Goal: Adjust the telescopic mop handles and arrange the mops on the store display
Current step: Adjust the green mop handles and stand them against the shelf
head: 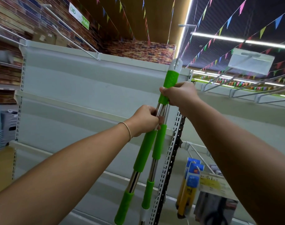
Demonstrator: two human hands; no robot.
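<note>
Two mop handles (152, 143) stand almost upright at the centre of the frame, side by side and touching, each a chrome tube with green sleeves. One of them ends at the top in a green grip (168, 85) with a white hang loop (176, 64) that reaches just above the shelf's top edge. The mop heads are out of view below the frame.

The left hand (146, 120) grips the chrome tubes at mid-frame, its fingers curled round them and pressed together, the thumb across the front. The right hand (179, 93) sits just above it, the fingers and thumb wrapped round the lower part of the green grip. Both arms reach up and forward from the bottom corners, elbows nearly straight, the left wrist wearing a thin band (128, 130). The two hands are set close together on the handle, which reads as a twist or pull on the telescopic joint.

The task looks to be in its middle: the handles are in hand and off any hook, so the length adjustment seems under way, and hanging is still to do. Whether the joint is locked cannot be told.

Behind the handles is a pale shelf unit (73, 88) with slotted uprights (174, 153). Wire hooks (76, 41) jut out at upper left and at right. Packaged goods (190, 181) hang at lower right, and coloured bunting (236, 18) crosses the ceiling.
</note>
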